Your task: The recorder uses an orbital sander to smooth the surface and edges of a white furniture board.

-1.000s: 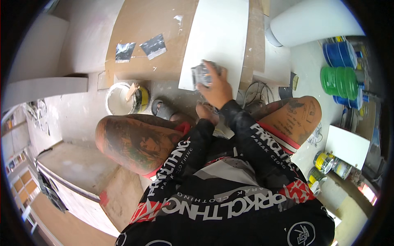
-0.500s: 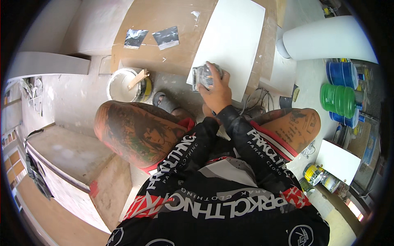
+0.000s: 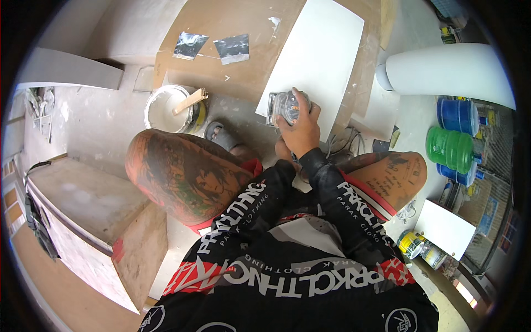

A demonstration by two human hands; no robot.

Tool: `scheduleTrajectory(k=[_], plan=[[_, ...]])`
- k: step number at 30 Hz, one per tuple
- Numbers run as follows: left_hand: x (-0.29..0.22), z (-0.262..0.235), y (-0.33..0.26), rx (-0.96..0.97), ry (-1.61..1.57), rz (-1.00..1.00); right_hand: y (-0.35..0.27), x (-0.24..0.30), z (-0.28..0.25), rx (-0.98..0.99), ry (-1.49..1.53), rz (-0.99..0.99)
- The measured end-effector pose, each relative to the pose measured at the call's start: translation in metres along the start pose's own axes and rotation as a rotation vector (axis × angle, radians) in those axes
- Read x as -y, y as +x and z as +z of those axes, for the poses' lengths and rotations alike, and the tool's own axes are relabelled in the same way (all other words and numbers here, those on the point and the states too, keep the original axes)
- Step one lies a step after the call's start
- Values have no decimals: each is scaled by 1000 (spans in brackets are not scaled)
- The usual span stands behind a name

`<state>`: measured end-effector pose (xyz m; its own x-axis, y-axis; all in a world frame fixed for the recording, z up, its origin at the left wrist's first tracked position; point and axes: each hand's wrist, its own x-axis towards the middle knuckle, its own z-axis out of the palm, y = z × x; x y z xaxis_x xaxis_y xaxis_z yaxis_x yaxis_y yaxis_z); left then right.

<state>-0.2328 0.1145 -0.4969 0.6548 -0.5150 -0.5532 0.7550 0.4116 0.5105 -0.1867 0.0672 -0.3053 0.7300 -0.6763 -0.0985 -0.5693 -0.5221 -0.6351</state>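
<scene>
My right hand (image 3: 301, 128) is closed over the top of a grey, dusty electric sander (image 3: 286, 109), its thumb on the near left side of the body. The sander lies flat on a long white board (image 3: 321, 52), close to the board's near end. Just behind my right wrist, a small part of my left hand (image 3: 282, 150) shows; its fingers are hidden. Brown cardboard (image 3: 243, 77) spreads out beneath the board.
Left of the board stands an open paint bucket (image 3: 160, 110) with a wooden stick (image 3: 189, 102) across it. A cable (image 3: 354, 138) loops by my right foot. Blue bottles (image 3: 458, 116) and a green bottle (image 3: 451, 148) lie at right. A wooden box (image 3: 83, 193) sits at left.
The sander and my right hand have shifted slightly right along the board's near end. The whole view has also moved a little. My left hand stays behind the right wrist.
</scene>
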Motion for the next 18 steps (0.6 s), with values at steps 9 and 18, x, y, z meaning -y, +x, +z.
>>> scheduleTrajectory(k=[9, 18], plan=[[-9, 7, -8, 12, -91, -70, 11, 30, 21, 34, 68, -89], [-14, 15, -13, -37, -51, -118, 11, -4, 1, 26, 50, -25]])
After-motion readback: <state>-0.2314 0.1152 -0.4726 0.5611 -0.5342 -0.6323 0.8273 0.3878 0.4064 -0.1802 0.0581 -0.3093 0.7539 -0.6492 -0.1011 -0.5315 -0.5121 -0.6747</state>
